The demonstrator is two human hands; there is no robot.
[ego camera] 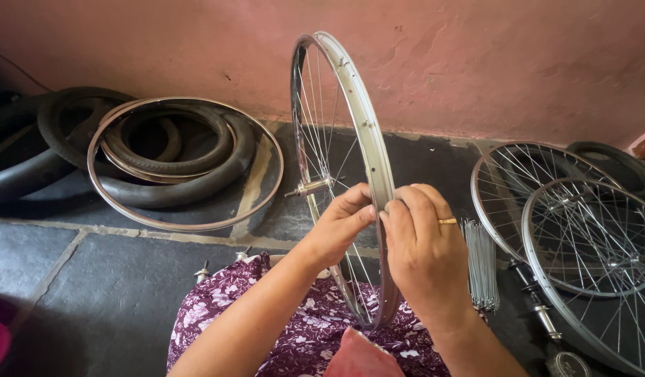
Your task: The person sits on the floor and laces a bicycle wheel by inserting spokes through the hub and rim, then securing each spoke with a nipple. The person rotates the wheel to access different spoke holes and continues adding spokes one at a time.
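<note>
Floral-clad lap (pixel 294 314) at bottom centre, propping upright silver spoked bicycle wheel (pixel 368 139), edge-on, hub axle pointing left. Left hand (pixel 340 223) and right hand (pixel 423 244), forearms rising from below, fingertips pressed together, pinching rim at mid-frame. Loose spoke bundle (pixel 479 262) just right.

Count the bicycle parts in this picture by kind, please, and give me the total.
Spoked wheels: 3, one upright in the hands, two lying at right
Bare metal rims: 1
Black tyres: at least 3
Bundles of loose spokes: 1
Total: 8
</note>
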